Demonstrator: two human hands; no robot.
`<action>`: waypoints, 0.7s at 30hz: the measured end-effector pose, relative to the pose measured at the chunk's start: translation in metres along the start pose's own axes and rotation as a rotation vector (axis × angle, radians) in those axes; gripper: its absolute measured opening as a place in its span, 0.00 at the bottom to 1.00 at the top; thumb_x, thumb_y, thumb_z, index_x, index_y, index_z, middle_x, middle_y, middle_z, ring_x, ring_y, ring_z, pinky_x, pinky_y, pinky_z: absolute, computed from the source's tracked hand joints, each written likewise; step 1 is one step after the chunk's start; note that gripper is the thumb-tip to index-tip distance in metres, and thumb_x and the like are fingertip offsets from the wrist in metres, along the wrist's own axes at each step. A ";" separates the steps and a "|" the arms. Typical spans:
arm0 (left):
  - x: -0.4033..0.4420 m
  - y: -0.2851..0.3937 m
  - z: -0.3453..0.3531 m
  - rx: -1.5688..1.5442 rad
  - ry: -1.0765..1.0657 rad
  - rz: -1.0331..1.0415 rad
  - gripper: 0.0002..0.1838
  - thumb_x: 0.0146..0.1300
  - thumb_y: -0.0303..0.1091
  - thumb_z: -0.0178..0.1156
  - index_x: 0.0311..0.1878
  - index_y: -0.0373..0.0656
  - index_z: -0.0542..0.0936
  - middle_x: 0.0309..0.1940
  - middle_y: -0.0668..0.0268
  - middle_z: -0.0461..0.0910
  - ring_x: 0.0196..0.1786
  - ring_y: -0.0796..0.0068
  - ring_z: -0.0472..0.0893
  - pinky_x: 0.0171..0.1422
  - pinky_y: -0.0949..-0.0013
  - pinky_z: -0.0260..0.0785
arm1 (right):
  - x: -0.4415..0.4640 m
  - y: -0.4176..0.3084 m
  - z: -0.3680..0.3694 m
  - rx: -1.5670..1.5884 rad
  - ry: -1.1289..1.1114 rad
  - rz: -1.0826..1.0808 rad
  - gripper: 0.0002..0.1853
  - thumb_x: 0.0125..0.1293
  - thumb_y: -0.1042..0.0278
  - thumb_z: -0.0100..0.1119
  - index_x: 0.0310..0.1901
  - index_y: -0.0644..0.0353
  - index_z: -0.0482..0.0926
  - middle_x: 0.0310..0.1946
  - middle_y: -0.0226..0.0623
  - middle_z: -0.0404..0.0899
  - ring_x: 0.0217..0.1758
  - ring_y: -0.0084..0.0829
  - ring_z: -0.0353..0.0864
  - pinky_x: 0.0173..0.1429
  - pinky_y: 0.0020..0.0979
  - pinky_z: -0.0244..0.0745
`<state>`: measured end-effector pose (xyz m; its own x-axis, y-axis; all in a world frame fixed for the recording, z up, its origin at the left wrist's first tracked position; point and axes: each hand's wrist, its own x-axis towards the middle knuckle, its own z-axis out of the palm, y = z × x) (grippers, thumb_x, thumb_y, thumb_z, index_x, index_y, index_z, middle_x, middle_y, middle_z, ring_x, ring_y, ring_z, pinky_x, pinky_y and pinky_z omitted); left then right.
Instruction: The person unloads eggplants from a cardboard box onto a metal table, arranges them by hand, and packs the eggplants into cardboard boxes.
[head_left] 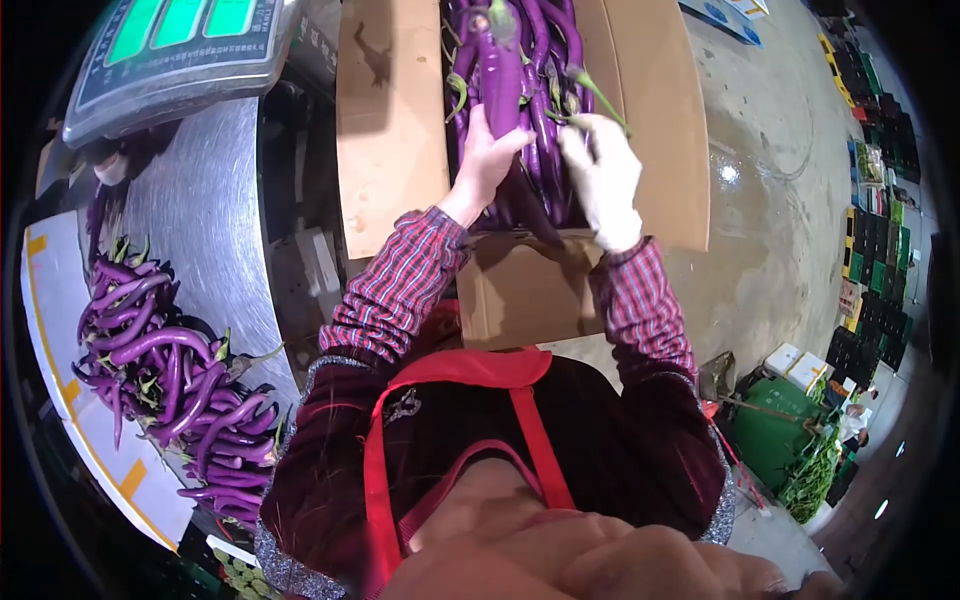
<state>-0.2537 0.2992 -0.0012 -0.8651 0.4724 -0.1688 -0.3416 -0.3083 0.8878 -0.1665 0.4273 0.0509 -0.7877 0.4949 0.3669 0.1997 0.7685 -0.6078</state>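
Note:
Long purple eggplants [540, 150] with green stems fill an open cardboard box [395, 150] at the top centre. My bare left hand [484, 165] has its thumb and fingers around one thick eggplant [498, 82], held above the others with its stem end pointing away from me. In a white glove, my right hand [605, 175] is over the right side of the box, beside a green stem. Its fingers are bent and partly apart, and I cannot make out whether they grip anything.
On the left, a scale with a lit green display [180, 30] stands on a metal table [215, 200]. More eggplants [180, 370] lie piled below it. A green bin [775, 430] with leafy vegetables [815, 475] is at the lower right. Stacked crates [875, 260] line the far right.

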 end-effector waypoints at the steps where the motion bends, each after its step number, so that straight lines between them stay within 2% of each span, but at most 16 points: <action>1: -0.004 0.004 0.010 -0.003 -0.044 0.015 0.21 0.56 0.29 0.67 0.50 0.41 0.69 0.32 0.70 0.75 0.33 0.80 0.75 0.40 0.75 0.68 | -0.010 -0.016 -0.001 0.117 -0.125 -0.045 0.15 0.64 0.58 0.64 0.48 0.57 0.82 0.35 0.42 0.84 0.39 0.41 0.85 0.45 0.36 0.79; 2: -0.006 0.000 0.017 -0.006 -0.034 0.009 0.21 0.56 0.29 0.67 0.50 0.41 0.69 0.32 0.70 0.75 0.33 0.80 0.75 0.40 0.75 0.68 | -0.014 -0.022 -0.002 0.235 -0.250 -0.091 0.14 0.64 0.60 0.64 0.49 0.56 0.81 0.35 0.42 0.84 0.38 0.42 0.85 0.44 0.36 0.79; 3: -0.004 -0.002 0.026 -0.029 -0.018 0.004 0.20 0.59 0.32 0.66 0.51 0.41 0.69 0.33 0.70 0.75 0.34 0.81 0.75 0.41 0.75 0.68 | -0.016 -0.018 -0.003 0.238 -0.257 -0.096 0.14 0.64 0.60 0.64 0.49 0.56 0.81 0.35 0.42 0.84 0.38 0.42 0.85 0.44 0.36 0.79; 5: 0.005 -0.001 0.036 -0.071 0.013 0.009 0.20 0.65 0.39 0.65 0.51 0.42 0.68 0.34 0.71 0.75 0.36 0.82 0.75 0.41 0.75 0.68 | -0.019 -0.002 0.001 0.153 -0.427 0.053 0.16 0.62 0.58 0.65 0.49 0.56 0.81 0.34 0.42 0.84 0.36 0.42 0.85 0.44 0.37 0.78; 6: 0.011 -0.005 0.035 -0.070 0.023 0.020 0.20 0.65 0.39 0.65 0.51 0.42 0.68 0.34 0.71 0.75 0.36 0.82 0.75 0.41 0.75 0.68 | -0.019 0.005 0.003 0.109 -0.512 0.126 0.17 0.61 0.58 0.65 0.49 0.56 0.81 0.34 0.42 0.84 0.36 0.42 0.85 0.43 0.38 0.78; 7: 0.018 -0.013 0.032 -0.134 0.056 -0.003 0.19 0.67 0.42 0.63 0.51 0.42 0.69 0.35 0.71 0.76 0.36 0.82 0.75 0.42 0.74 0.68 | -0.017 0.012 0.007 0.114 -0.514 0.119 0.17 0.61 0.58 0.65 0.49 0.56 0.81 0.34 0.42 0.84 0.36 0.42 0.85 0.43 0.38 0.78; 9: 0.027 -0.030 0.028 -0.262 0.114 -0.070 0.20 0.71 0.49 0.58 0.51 0.43 0.69 0.36 0.71 0.76 0.38 0.83 0.75 0.43 0.74 0.69 | -0.012 0.025 0.016 -0.114 -0.523 0.145 0.19 0.59 0.55 0.64 0.49 0.55 0.81 0.33 0.42 0.84 0.35 0.42 0.85 0.43 0.39 0.78; 10: 0.028 -0.035 0.025 -0.261 0.113 -0.081 0.20 0.71 0.49 0.58 0.51 0.43 0.69 0.36 0.71 0.76 0.38 0.83 0.75 0.43 0.74 0.69 | -0.011 0.032 0.017 -0.232 -0.529 0.164 0.20 0.58 0.54 0.64 0.50 0.54 0.81 0.32 0.42 0.84 0.35 0.42 0.85 0.43 0.40 0.78; 11: 0.030 -0.032 0.019 -0.155 0.111 -0.091 0.20 0.71 0.50 0.56 0.52 0.43 0.69 0.36 0.71 0.76 0.37 0.82 0.75 0.43 0.74 0.70 | -0.009 0.039 0.016 -0.235 -0.532 0.171 0.20 0.58 0.54 0.64 0.50 0.54 0.81 0.32 0.42 0.84 0.35 0.42 0.85 0.43 0.40 0.78; 13: 0.036 -0.023 0.006 0.056 0.114 -0.109 0.22 0.73 0.52 0.53 0.54 0.42 0.69 0.35 0.70 0.77 0.35 0.82 0.76 0.43 0.73 0.72 | -0.001 0.053 0.014 -0.023 -0.422 0.133 0.20 0.55 0.51 0.61 0.47 0.52 0.81 0.30 0.40 0.84 0.36 0.42 0.85 0.43 0.42 0.78; 17: 0.032 -0.016 -0.008 -0.069 0.127 -0.128 0.21 0.72 0.51 0.54 0.53 0.42 0.72 0.34 0.69 0.77 0.31 0.80 0.76 0.38 0.72 0.74 | 0.011 0.087 0.025 -0.074 -0.415 0.114 0.20 0.59 0.54 0.63 0.46 0.60 0.79 0.29 0.41 0.84 0.34 0.43 0.86 0.41 0.43 0.78; 20: 0.027 -0.013 -0.011 -0.103 0.181 -0.143 0.20 0.71 0.49 0.56 0.51 0.41 0.74 0.33 0.70 0.77 0.29 0.80 0.76 0.34 0.73 0.74 | -0.014 0.131 0.060 -0.764 -0.684 -0.039 0.22 0.62 0.52 0.59 0.47 0.65 0.76 0.31 0.48 0.84 0.37 0.50 0.85 0.43 0.47 0.78; 21: 0.027 -0.012 -0.013 -0.117 0.202 -0.144 0.19 0.71 0.48 0.58 0.51 0.41 0.75 0.32 0.70 0.77 0.28 0.80 0.76 0.32 0.73 0.74 | -0.020 0.135 0.063 -0.768 -0.683 -0.044 0.22 0.62 0.52 0.59 0.47 0.65 0.76 0.31 0.48 0.84 0.37 0.50 0.85 0.43 0.47 0.78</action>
<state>-0.2774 0.3053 -0.0222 -0.8561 0.3476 -0.3825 -0.4966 -0.3484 0.7950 -0.1602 0.4961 -0.0828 -0.9189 0.3082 -0.2463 0.2925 0.9511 0.0989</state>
